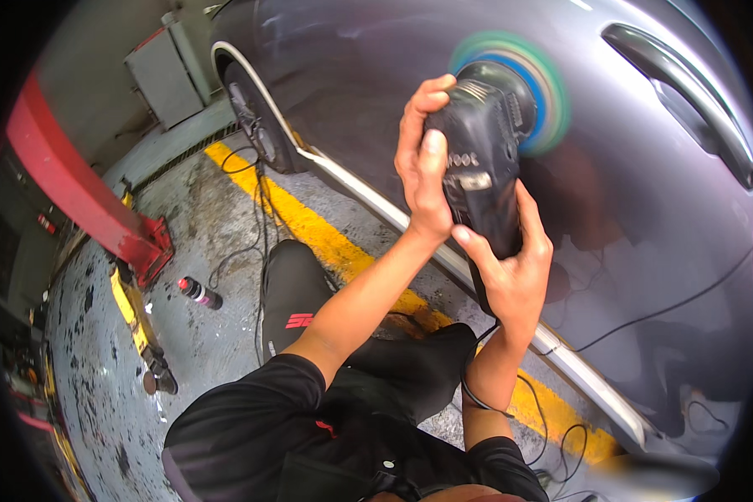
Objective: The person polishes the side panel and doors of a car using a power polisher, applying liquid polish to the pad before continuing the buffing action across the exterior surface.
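Note:
A black electric polisher (483, 169) leans against the grey car door (364, 94). Its round foam pad (555, 119), green with a blue inner ring, is blurred as if spinning and meets the paint. My left hand (423, 157) grips the polisher's body near its head, thumb on top. Lower down, my right hand (514, 270) wraps the rear handle, fingers along the far side. From the handle's end a black power cord (467, 379) loops around my right forearm and runs to the floor. The pad's contact face is hidden.
A chrome-edged door handle (684, 103) is right of the pad. Below the door runs a pale sill strip (364, 191). Cables (262, 207) lie over the yellow floor line (314, 229). A red-capped bottle (201, 293), a yellow lift arm (132, 307) and a red lift post (88, 169) stand left.

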A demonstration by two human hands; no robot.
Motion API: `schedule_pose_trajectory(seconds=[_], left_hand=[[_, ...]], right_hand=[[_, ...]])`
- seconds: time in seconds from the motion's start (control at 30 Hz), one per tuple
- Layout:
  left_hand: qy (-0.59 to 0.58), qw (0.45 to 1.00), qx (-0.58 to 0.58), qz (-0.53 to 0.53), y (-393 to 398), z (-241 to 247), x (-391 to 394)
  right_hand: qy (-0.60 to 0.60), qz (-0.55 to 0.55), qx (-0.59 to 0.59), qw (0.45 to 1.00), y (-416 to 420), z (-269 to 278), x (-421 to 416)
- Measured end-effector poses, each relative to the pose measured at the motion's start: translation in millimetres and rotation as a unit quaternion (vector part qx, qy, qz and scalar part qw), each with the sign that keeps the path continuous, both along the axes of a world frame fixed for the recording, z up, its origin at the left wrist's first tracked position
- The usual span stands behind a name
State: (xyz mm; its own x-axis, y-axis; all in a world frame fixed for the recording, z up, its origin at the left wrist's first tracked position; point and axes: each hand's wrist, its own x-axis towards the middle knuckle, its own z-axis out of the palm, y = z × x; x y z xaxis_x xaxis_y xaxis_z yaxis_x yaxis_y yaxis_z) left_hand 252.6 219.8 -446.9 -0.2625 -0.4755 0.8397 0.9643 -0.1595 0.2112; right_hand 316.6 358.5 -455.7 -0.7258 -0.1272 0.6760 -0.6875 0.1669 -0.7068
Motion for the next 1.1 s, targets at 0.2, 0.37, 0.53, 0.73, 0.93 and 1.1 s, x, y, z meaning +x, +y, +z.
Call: schedule_pose_trajectory(seconds=[0.2,0.37,0.53,0.73,0.93,1.1], left_hand=[[0.034,0.996,-0.086,-0.002,68,-4,23],[0.077,0.979,-0.188,0.033,112,-1,37],[0.085,0.972,-0.217,-0.026,118,2,40],[0.096,0.979,-0.179,-0.016,75,0,16],[0.09,0.989,-0.117,-0.026,87,10,17],[0.106,0.975,-0.195,-0.022,139,55,43]], right_hand=[[-0.015,-0.062,-0.058,0.996,74,-41,25],[-0.031,-0.087,-0.146,0.985,131,-96,39],[-0.01,-0.119,-0.223,0.968,124,-129,37],[-0.055,-0.053,-0.174,0.982,69,-74,30],[-0.045,-0.03,-0.128,0.99,75,-37,37],[-0.003,-0.094,-0.21,0.973,107,-33,70]])
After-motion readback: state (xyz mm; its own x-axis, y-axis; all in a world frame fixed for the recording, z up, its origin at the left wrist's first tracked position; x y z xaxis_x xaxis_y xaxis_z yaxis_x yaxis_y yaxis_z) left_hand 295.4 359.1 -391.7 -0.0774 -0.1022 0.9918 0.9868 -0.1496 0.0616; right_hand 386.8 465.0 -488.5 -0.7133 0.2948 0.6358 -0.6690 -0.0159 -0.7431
